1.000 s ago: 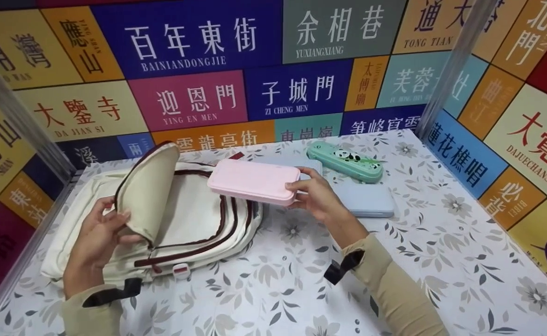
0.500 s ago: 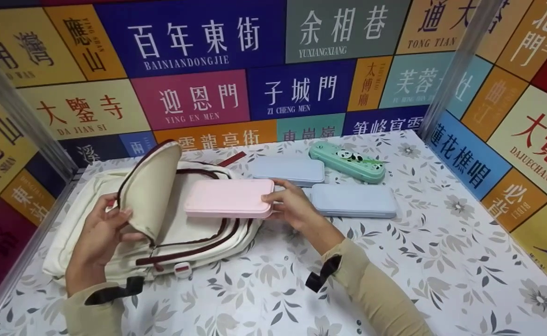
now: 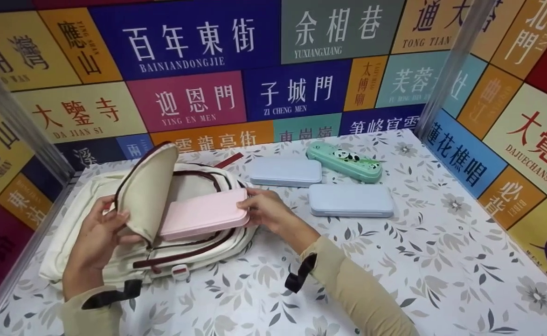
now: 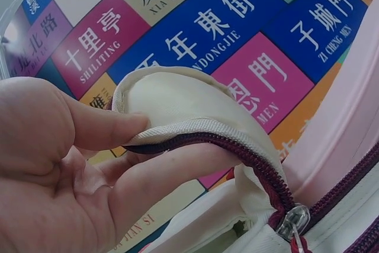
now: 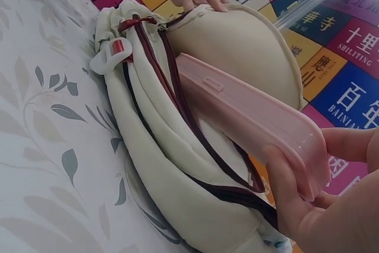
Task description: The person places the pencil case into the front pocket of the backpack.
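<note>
A cream backpack (image 3: 86, 186) with dark red zips lies on the table, its front pocket unzipped. My left hand (image 3: 98, 238) pinches the edge of the raised pocket flap (image 3: 147, 186) between thumb and fingers; the left wrist view shows the zip pull (image 4: 294, 220) close to that hand. My right hand (image 3: 268, 210) grips the right end of a pink pencil case (image 3: 205, 212). In the right wrist view the far end of the pink case (image 5: 249, 111) lies inside the pocket opening, partly hidden by the zipped edge.
Two pale blue pencil cases (image 3: 351, 200) lie flat to the right of the backpack. Behind them is a green pencil case (image 3: 345, 161) with panda pictures. A dark red strip (image 3: 229, 160) lies behind the bag. Sign-printed panels (image 3: 184, 100) stand around the flower-patterned table (image 3: 441, 261).
My right hand has carried the pink pencil case left and down, from above the backpack's right side into the pocket opening. My left hand keeps holding the flap up.
</note>
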A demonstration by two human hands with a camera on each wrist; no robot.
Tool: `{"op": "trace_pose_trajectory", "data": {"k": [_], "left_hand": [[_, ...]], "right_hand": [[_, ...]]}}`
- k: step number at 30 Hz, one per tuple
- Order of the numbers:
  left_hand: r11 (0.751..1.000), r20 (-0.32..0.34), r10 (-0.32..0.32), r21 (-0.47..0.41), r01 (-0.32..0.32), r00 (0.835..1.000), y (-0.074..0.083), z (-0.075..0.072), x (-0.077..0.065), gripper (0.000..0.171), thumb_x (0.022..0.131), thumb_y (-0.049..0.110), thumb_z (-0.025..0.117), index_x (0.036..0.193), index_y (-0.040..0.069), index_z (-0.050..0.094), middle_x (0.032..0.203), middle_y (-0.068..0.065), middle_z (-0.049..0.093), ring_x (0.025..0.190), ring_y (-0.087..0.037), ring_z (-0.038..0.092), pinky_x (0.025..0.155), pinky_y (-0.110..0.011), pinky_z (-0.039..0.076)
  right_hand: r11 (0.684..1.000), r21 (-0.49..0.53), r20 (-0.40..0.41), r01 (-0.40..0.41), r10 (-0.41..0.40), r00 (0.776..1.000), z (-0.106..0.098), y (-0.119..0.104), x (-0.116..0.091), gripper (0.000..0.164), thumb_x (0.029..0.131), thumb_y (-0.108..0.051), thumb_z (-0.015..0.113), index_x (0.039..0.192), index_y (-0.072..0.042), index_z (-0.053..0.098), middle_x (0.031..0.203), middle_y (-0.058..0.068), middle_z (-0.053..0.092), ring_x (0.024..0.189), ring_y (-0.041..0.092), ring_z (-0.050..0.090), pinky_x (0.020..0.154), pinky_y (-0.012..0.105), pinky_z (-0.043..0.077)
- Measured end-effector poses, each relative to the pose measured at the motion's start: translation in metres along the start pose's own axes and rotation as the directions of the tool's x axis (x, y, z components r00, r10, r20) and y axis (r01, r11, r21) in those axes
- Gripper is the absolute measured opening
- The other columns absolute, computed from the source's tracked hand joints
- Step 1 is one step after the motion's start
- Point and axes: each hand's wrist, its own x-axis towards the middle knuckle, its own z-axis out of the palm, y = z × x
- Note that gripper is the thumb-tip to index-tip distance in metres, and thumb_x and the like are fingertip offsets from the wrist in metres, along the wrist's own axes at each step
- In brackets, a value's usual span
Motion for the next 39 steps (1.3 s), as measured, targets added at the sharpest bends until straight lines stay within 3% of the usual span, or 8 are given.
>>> {"op": "trace_pose_trajectory", "data": {"k": [4, 11, 17, 23, 31, 39], "left_hand": [[1.000, -0.004, -0.009, 0.002, 0.009, 1.000, 0.000, 0.000, -0.001, 0.019, 0.103, 0.006, 0.053, 0.115, 0.020, 0.050, 0.096, 0.003, 0.070, 0.081, -0.015, 0.073, 0.056, -0.031, 0.065], [0.999, -0.005, -0.021, 0.028, 0.021, 1.000, 0.002, 0.003, 0.001, 0.022, 0.102, 0.007, 0.055, 0.119, 0.020, 0.048, 0.097, 0.003, 0.070, 0.083, -0.014, 0.073, 0.057, -0.030, 0.065], [0.999, -0.015, -0.014, 0.036, 0.014, 1.000, 0.003, 0.004, -0.002, 0.023, 0.103, 0.006, 0.054, 0.119, 0.020, 0.049, 0.096, 0.004, 0.072, 0.081, -0.015, 0.072, 0.056, -0.030, 0.065], [0.997, -0.023, -0.029, 0.072, 0.031, 0.999, 0.002, 0.009, 0.001, 0.024, 0.101, 0.006, 0.057, 0.120, 0.021, 0.053, 0.095, 0.003, 0.071, 0.080, -0.015, 0.072, 0.056, -0.030, 0.064], [0.989, -0.020, -0.081, 0.127, 0.083, 0.997, 0.002, 0.013, 0.005, 0.026, 0.101, 0.006, 0.057, 0.122, 0.020, 0.049, 0.093, 0.003, 0.068, 0.080, -0.015, 0.071, 0.057, -0.030, 0.065], [0.989, -0.023, -0.083, 0.121, 0.085, 0.996, 0.001, 0.008, 0.005, 0.027, 0.101, 0.005, 0.057, 0.122, 0.020, 0.050, 0.092, 0.002, 0.067, 0.080, -0.016, 0.071, 0.058, -0.031, 0.065]], "right_hand": [[0.999, -0.045, 0.043, 0.001, 0.001, 0.999, 0.009, 0.001, 0.002, 0.066, 0.086, -0.001, 0.066, 0.148, -0.010, 0.047, 0.113, 0.013, 0.067, 0.078, 0.019, 0.070, 0.062, 0.031, 0.064], [0.997, -0.074, 0.040, -0.011, 0.014, 0.999, 0.021, -0.002, 0.005, 0.066, 0.086, 0.000, 0.066, 0.148, -0.010, 0.047, 0.100, 0.010, 0.066, 0.068, 0.016, 0.065, 0.054, 0.028, 0.060], [0.997, -0.076, 0.069, -0.013, 0.018, 0.997, 0.038, 0.005, 0.010, 0.065, 0.088, 0.000, 0.065, 0.149, -0.011, 0.046, 0.097, 0.009, 0.066, 0.072, 0.017, 0.067, 0.058, 0.029, 0.063], [0.996, -0.086, 0.099, 0.007, 0.002, 0.995, 0.055, 0.017, 0.014, 0.061, 0.089, 0.001, 0.065, 0.146, -0.010, 0.048, 0.094, 0.009, 0.067, 0.073, 0.018, 0.067, 0.055, 0.030, 0.061], [0.993, -0.109, 0.124, 0.046, -0.032, 0.992, 0.070, 0.032, 0.020, 0.057, 0.090, -0.001, 0.066, 0.144, -0.011, 0.050, 0.111, 0.016, 0.070, 0.080, 0.018, 0.068, 0.066, 0.029, 0.063], [0.987, -0.123, 0.157, 0.105, -0.085, 0.984, 0.086, 0.040, 0.023, 0.058, 0.091, 0.002, 0.064, 0.146, -0.006, 0.048, 0.121, 0.019, 0.067, 0.086, 0.022, 0.071, 0.075, 0.034, 0.066]]}}
